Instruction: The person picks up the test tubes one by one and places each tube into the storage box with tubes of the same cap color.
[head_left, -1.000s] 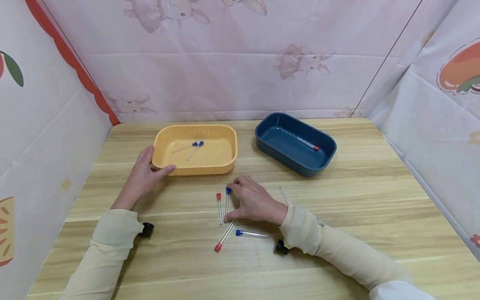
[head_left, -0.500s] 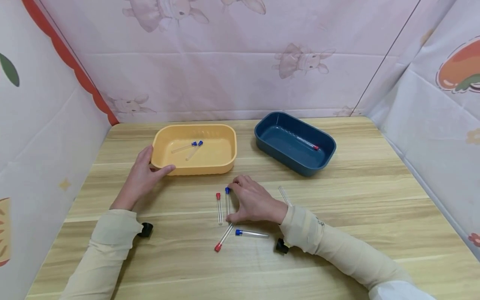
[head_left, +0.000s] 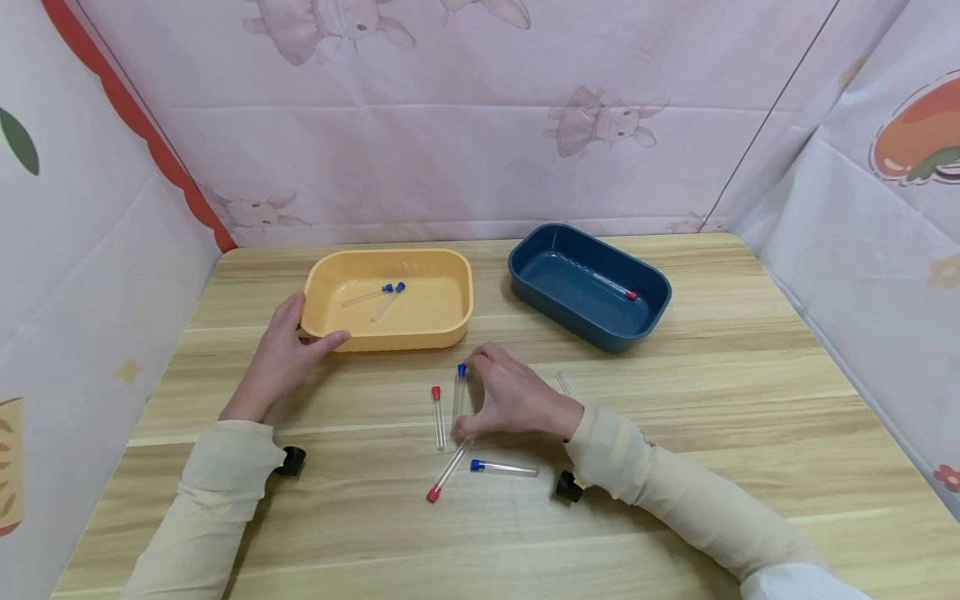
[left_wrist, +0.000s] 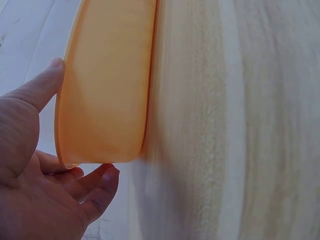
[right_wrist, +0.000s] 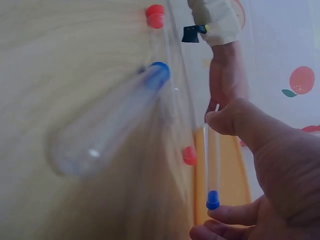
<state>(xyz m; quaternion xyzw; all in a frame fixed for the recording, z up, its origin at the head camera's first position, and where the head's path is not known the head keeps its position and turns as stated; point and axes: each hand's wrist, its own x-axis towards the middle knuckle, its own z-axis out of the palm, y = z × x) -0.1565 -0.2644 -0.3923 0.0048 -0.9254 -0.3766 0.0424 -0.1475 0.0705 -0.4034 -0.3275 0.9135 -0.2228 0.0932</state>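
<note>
In the head view my right hand (head_left: pixel 521 398) pinches a clear test tube with a blue cap (head_left: pixel 460 396) end to end, thumb at the bottom and a fingertip at the cap. The right wrist view shows this tube (right_wrist: pixel 213 165) spanning thumb and finger, apart from the tabletop. My left hand (head_left: pixel 277 367) grips the front left corner of a yellow bin (head_left: pixel 405 342), thumb on one side and fingers on the other. Two blue-capped tubes (head_left: pixel 386 305) lie inside that bin. On the table beside my right hand are red-capped tubes (head_left: pixel 439 423) and another blue-capped tube (head_left: pixel 506 469).
A dark blue bin (head_left: pixel 558 312) stands at the back right with a red-capped tube (head_left: pixel 618 288) in it. Another clear tube (head_left: pixel 565 383) lies partly hidden behind my right wrist. Fabric walls (head_left: pixel 465 158) border the table at the back and sides.
My right hand has lifted the blue-capped tube slightly and moved it a little away from the red-capped tube on its left. My left hand stays on the yellow bin.
</note>
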